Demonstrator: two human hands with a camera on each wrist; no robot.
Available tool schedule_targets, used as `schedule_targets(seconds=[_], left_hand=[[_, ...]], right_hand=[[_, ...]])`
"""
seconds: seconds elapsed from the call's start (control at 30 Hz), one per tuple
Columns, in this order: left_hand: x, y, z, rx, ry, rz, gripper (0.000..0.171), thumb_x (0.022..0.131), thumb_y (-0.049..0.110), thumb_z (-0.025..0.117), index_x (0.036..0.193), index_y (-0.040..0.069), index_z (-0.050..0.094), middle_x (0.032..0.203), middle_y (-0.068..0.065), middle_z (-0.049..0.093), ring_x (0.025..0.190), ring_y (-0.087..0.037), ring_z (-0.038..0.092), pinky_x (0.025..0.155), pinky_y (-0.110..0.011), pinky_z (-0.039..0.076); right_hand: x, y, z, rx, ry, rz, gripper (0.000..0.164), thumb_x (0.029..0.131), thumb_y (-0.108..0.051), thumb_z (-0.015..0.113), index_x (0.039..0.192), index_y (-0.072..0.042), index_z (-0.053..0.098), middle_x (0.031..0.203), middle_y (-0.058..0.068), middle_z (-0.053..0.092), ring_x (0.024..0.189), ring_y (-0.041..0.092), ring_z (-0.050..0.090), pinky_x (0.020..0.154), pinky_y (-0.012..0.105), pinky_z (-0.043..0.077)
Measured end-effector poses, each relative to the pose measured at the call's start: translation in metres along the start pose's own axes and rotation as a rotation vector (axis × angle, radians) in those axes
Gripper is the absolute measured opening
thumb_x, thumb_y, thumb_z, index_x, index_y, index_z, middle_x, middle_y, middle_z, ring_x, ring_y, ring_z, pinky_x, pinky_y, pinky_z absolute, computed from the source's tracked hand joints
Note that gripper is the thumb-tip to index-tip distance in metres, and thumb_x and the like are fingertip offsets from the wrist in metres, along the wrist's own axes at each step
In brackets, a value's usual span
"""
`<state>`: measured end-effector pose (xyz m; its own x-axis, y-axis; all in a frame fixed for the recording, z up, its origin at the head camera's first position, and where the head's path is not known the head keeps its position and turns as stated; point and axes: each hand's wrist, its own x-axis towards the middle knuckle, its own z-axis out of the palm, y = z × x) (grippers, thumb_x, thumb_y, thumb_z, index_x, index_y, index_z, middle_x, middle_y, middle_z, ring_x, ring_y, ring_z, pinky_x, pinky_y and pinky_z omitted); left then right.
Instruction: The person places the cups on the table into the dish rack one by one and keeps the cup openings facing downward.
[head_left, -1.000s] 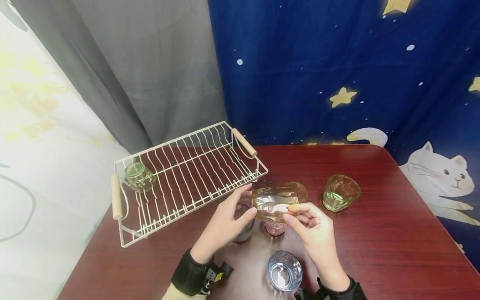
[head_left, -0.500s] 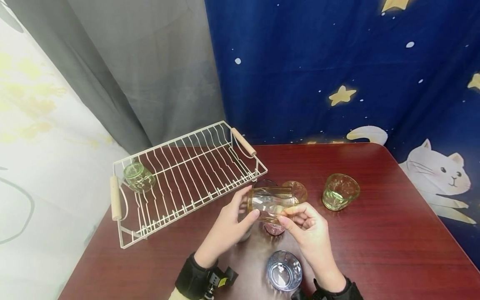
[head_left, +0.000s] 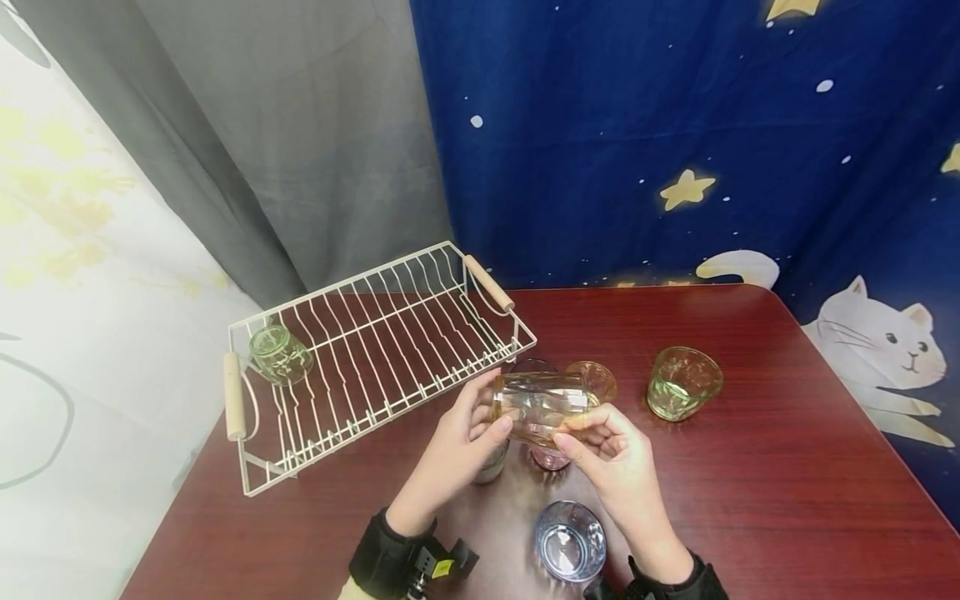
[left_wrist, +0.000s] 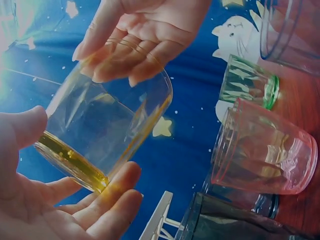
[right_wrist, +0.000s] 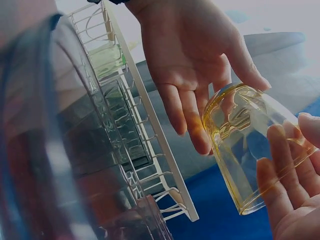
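Observation:
An amber drinking glass (head_left: 542, 407) lies on its side in the air between both hands. My left hand (head_left: 453, 454) holds its thick base end between thumb and fingers, plain in the left wrist view. At the rim end my right hand (head_left: 618, 471) pinches the wall; its fingers (right_wrist: 280, 155) show through the clear glass in the right wrist view. Below the held glass stand a pink glass (head_left: 550, 458) and a dark grey glass (head_left: 491, 468), both partly covered. A second amber glass (head_left: 602, 379) stands just behind, and a blue glass (head_left: 570, 542) sits nearer me.
A white wire dish rack (head_left: 382, 408) with wooden handles takes up the left of the table, one green glass (head_left: 281, 358) tipped in its left end. Another green glass (head_left: 681, 385) stands to the right. A dark glass rim (head_left: 534, 364) shows near the rack's corner. Curtains hang behind.
Both hands have shifted slightly left with the amber glass, and it has turned a little. The rack and the other glasses have stayed put.

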<state>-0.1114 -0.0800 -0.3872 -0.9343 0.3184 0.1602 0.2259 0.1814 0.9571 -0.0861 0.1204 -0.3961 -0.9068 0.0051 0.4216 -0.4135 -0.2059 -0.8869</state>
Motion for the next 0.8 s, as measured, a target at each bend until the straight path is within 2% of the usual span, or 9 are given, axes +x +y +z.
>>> schedule_targets(seconds=[0.23,0.4,0.53,0.7,0.8], left_hand=[[-0.001,0.002,-0.002,-0.049,0.034,-0.014,0.061,0.096,0.018,0.059,0.151,0.017,0.031,0.134,-0.014,0.054,0.120,-0.026,0.060,0.101,-0.029,0.051],[-0.001,0.003,-0.004,-0.116,0.055,-0.013,0.064,0.095,0.017,0.061,0.151,0.015,0.031,0.138,-0.016,0.050,0.124,-0.029,0.058,0.101,-0.027,0.051],[-0.002,0.005,-0.008,-0.131,0.081,-0.018,0.066,0.094,0.016,0.063,0.151,0.016,0.030,0.140,-0.017,0.048,0.126,-0.030,0.057,0.100,-0.025,0.052],[-0.001,0.008,-0.013,-0.111,0.114,-0.033,0.068,0.092,0.014,0.064,0.151,0.015,0.030,0.143,-0.015,0.046,0.127,-0.029,0.056,0.100,-0.027,0.052],[0.000,0.009,-0.018,-0.075,0.134,-0.034,0.067,0.092,0.016,0.064,0.150,0.016,0.031,0.147,-0.013,0.043,0.131,-0.028,0.053,0.103,-0.031,0.051]], right_hand=[[0.001,0.002,0.001,-0.021,-0.035,0.022,0.031,0.080,0.020,0.060,0.094,-0.008,0.064,0.091,-0.009,0.071,0.085,0.001,0.068,0.075,0.016,0.057],[0.000,0.001,0.001,-0.084,-0.040,0.047,0.019,0.081,0.017,0.062,0.094,0.003,0.062,0.092,-0.010,0.070,0.086,0.001,0.068,0.076,0.016,0.058],[-0.001,0.002,-0.001,-0.145,-0.068,0.080,0.015,0.083,0.014,0.063,0.097,0.011,0.060,0.092,-0.012,0.071,0.087,0.000,0.068,0.077,0.016,0.057],[-0.002,0.004,-0.004,-0.232,-0.151,0.125,0.023,0.085,0.008,0.064,0.108,0.009,0.059,0.099,-0.017,0.070,0.093,-0.002,0.067,0.082,0.016,0.056],[-0.002,0.005,-0.006,-0.282,-0.198,0.139,0.027,0.086,0.004,0.066,0.113,0.005,0.059,0.101,-0.013,0.069,0.095,-0.001,0.066,0.083,0.017,0.056]])
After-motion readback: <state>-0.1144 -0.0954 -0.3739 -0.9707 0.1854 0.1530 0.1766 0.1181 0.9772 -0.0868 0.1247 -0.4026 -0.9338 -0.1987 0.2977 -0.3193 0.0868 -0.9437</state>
